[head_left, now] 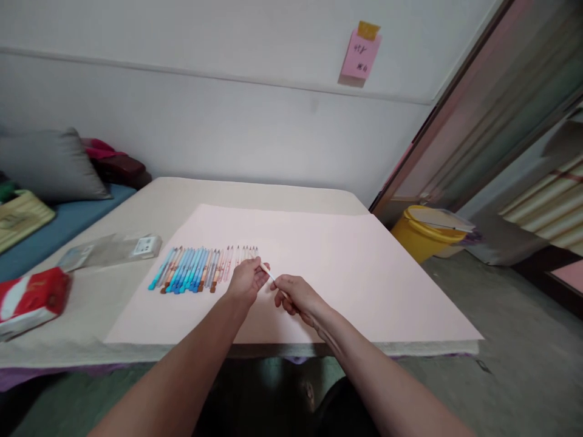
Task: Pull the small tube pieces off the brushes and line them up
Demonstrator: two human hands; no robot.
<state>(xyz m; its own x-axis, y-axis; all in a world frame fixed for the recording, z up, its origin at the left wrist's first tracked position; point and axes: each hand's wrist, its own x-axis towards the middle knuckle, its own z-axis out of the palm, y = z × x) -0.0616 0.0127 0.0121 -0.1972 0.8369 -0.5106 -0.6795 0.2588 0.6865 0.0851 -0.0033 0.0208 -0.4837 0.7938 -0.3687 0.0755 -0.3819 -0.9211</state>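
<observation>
Between my two hands a slim white pen (268, 271) is held at a slant above the pink sheet (346, 267). My left hand (246, 280) pinches its upper end between thumb and fingers. At the lower end, my right hand (295, 295) is closed round the pen, with its fingers curled under. To the left, a row of pens (189, 270) in blue, brown and grey lies side by side on the sheet. Several paler pink-and-white pens (228, 261) continue that row, partly hidden behind my left hand.
A clear plastic wrapper (113, 250) and a red tissue pack (34, 300) lie on the beige tabletop (255, 193) at left. Farther left are a grey cushion (50, 164) and a woven basket (25, 215). A yellow bucket (421, 233) stands right of the table, beyond its edge.
</observation>
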